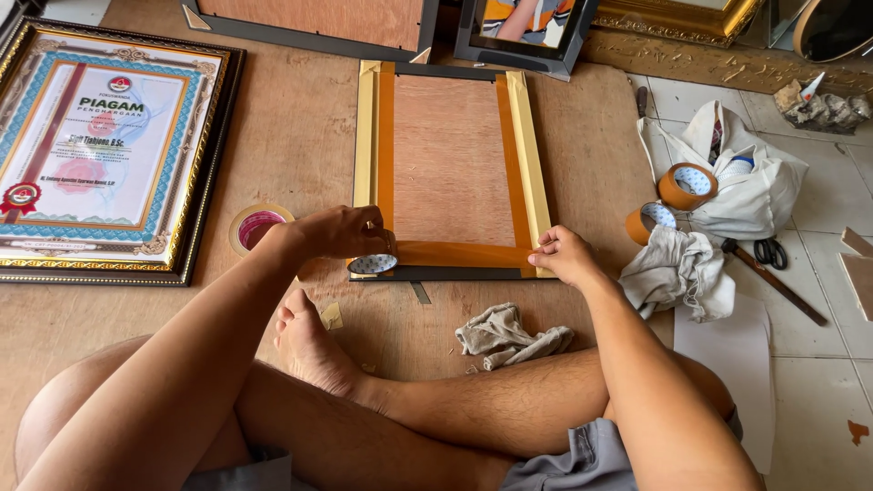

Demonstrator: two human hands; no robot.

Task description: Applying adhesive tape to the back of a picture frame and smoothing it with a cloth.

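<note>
Hands work at the near edge of a frame back (450, 164) — a flat plywood panel lying face-down on a wooden board (300, 145), its long sides already bound in glossy brown tape. The left hand (341, 232) curls closed around a tape roll (373, 263) at the frame's lower left corner. The right hand (564, 255) presses fingertips flat on the strip's (464, 254) free end at the lower right corner — fingers bent, gripping nothing. The strip runs taut between them. A crumpled grey rag (509, 335) lies near the bare shins; a gilt-framed certificate (95, 150) rests far left.
</note>
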